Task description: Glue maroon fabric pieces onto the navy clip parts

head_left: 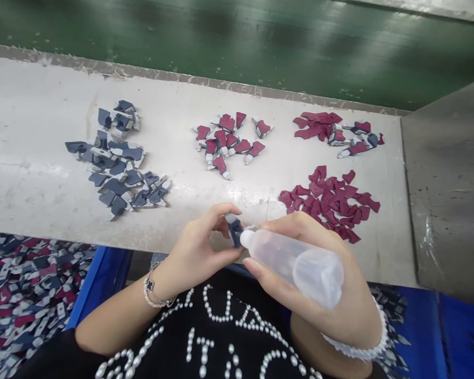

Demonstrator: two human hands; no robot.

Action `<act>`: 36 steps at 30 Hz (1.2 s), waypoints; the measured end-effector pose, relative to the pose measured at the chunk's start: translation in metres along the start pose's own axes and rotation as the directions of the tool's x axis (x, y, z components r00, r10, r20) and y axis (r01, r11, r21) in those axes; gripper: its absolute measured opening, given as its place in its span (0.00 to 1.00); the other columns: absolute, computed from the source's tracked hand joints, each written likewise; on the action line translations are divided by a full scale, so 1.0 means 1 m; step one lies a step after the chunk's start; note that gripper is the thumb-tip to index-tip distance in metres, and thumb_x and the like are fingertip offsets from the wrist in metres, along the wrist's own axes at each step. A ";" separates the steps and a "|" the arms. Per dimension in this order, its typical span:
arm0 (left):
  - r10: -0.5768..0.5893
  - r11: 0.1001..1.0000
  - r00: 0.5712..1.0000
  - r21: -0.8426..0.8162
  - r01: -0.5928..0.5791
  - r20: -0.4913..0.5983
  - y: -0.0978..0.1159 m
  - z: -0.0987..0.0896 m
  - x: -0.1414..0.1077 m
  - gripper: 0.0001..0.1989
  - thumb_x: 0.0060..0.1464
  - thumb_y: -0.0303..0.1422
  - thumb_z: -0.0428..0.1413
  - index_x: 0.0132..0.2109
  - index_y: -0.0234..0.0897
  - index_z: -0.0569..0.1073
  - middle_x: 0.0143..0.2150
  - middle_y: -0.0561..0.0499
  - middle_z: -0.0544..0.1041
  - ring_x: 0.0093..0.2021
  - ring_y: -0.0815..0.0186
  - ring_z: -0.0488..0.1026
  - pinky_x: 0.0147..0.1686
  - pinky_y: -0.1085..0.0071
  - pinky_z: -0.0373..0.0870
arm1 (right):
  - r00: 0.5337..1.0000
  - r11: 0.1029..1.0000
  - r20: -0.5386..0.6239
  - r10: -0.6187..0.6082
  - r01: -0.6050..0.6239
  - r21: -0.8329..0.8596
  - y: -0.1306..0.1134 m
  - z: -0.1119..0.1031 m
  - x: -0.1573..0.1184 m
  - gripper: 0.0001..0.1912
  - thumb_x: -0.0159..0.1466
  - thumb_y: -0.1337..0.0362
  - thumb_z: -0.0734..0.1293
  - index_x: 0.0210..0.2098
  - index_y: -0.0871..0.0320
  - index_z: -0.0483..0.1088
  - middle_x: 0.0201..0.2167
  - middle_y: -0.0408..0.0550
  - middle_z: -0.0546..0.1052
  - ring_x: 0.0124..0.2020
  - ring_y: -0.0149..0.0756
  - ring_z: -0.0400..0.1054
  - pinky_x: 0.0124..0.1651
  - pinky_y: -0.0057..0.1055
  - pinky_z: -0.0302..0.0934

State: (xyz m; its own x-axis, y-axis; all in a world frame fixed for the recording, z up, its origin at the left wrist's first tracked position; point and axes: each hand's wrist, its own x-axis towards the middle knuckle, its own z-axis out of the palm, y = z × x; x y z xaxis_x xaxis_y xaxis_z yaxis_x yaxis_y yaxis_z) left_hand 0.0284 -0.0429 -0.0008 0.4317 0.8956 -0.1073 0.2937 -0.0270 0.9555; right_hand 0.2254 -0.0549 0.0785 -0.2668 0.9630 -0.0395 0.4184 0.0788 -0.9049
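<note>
My left hand [199, 239] is closed on a small dark blue-grey plastic piece [234, 230], pinched between thumb and fingers at the table's near edge. In my right hand [319, 252] is a translucent squeeze bottle [288, 260], tilted so its white nozzle touches or nearly touches the piece; the exact contact is hard to make out. To the left lies a heap of blue-grey and white pieces [118, 173]. Past my hands sit pieces with maroon tops [225, 139]. Loose maroon pieces [332, 202] are spread beyond my right hand.
A second maroon pile [316, 125] lies at the back right beside several assembled pieces [357, 139]. A metal wall [450, 189] closes the table's right end, and a green panel [237, 47] runs behind. Below left stands a blue bin [98, 279] full of mixed pieces.
</note>
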 end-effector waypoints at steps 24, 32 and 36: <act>0.010 1.000 1.000 -0.001 -0.010 -0.022 0.003 -0.002 0.002 0.28 0.49 0.23 0.63 0.55 0.47 0.65 0.39 0.53 0.76 0.38 0.64 0.75 0.40 0.66 0.73 | 0.999 0.999 0.047 0.007 -0.005 -0.043 -0.004 -0.004 0.002 0.11 0.62 0.64 0.72 0.37 0.51 0.64 0.28 0.38 0.75 0.23 0.32 0.70 0.24 0.30 0.64; 0.002 1.000 0.998 0.017 -0.001 -0.064 0.003 -0.003 0.003 0.28 0.48 0.22 0.64 0.54 0.46 0.66 0.41 0.51 0.77 0.40 0.62 0.77 0.43 0.64 0.74 | 0.993 0.997 0.116 0.019 -0.010 -0.074 -0.003 -0.004 0.000 0.09 0.62 0.62 0.71 0.38 0.51 0.66 0.31 0.41 0.79 0.25 0.35 0.74 0.25 0.32 0.66; 0.005 0.999 0.999 0.039 -0.003 -0.050 0.002 -0.003 0.000 0.29 0.48 0.21 0.63 0.55 0.46 0.66 0.40 0.52 0.76 0.38 0.64 0.75 0.41 0.65 0.74 | 0.998 1.000 0.064 0.001 0.001 -0.029 -0.003 -0.004 0.003 0.12 0.61 0.63 0.73 0.39 0.51 0.65 0.29 0.38 0.77 0.23 0.33 0.72 0.24 0.30 0.66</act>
State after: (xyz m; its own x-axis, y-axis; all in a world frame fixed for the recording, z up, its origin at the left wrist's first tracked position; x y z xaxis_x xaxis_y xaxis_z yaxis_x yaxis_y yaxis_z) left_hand 0.0264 -0.0416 0.0024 0.3901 0.9165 -0.0884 0.3253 -0.0474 0.9444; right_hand 0.2265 -0.0508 0.0827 -0.3219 0.9444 -0.0672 0.4432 0.0875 -0.8922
